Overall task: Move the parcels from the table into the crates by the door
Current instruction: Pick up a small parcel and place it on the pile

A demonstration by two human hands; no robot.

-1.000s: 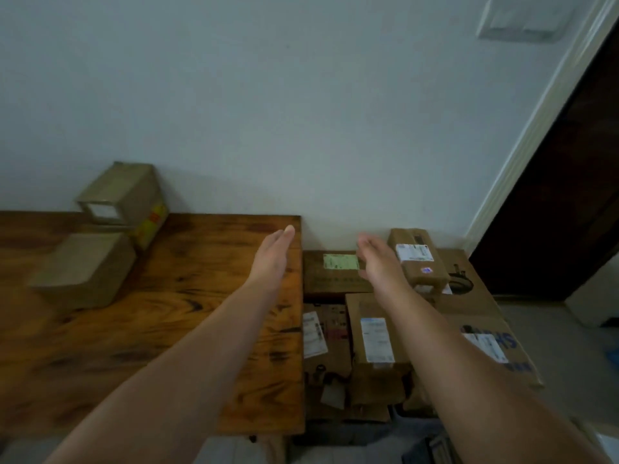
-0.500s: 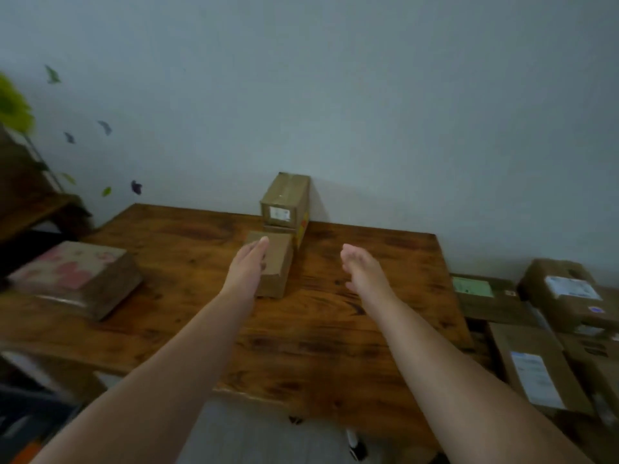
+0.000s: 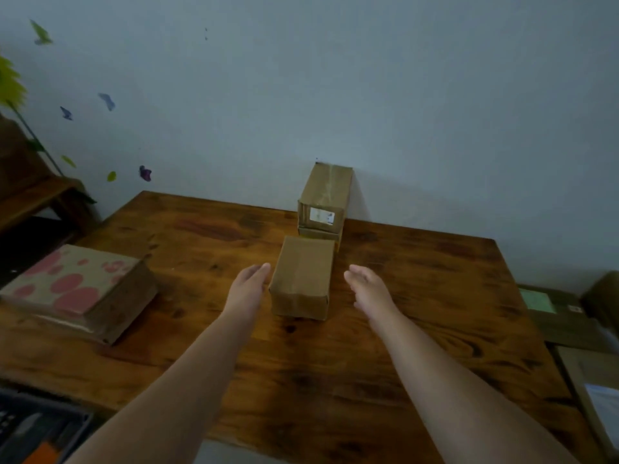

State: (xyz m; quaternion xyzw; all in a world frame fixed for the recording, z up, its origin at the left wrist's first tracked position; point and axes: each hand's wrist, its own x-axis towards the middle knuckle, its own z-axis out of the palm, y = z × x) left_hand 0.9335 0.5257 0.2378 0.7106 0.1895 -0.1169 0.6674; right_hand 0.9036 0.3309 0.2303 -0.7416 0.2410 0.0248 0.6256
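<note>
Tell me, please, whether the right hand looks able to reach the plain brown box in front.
Probably yes: the right hand is open just right of the plain brown box, not touching it, with only bare table between them.

Plain brown parcel (image 3: pixel 301 277) lies on the table (image 3: pixel 418 346), labelled parcel (image 3: pixel 324 195) stacked behind it, pink-spotted parcel (image 3: pixel 78 291) at left
</note>
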